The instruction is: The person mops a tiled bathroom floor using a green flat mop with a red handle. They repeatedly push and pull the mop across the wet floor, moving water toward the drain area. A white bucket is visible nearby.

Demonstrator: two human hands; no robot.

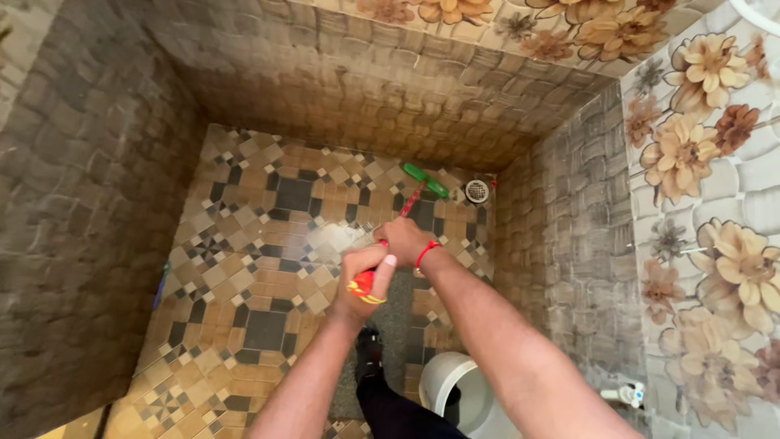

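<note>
Scrubbing is in hand: the red-handled floor brush (404, 213) is clamped by left hand (363, 280) and right hand (404, 241), its green head (426, 180) lying near the floor drain (478, 190) on the patterned tile floor (268, 268).

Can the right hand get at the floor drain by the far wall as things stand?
Probably not directly: the right hand grips the red handle, well short of the drain. Bare floor lies between; only the green brush head is near it.

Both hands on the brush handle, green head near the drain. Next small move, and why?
Probably a short pull of the brush head back along the floor tiles toward the feet. Left hand and right hand grip the red handle close together, and the head sits at the far edge beside the round drain, with little floor beyond it.
</note>
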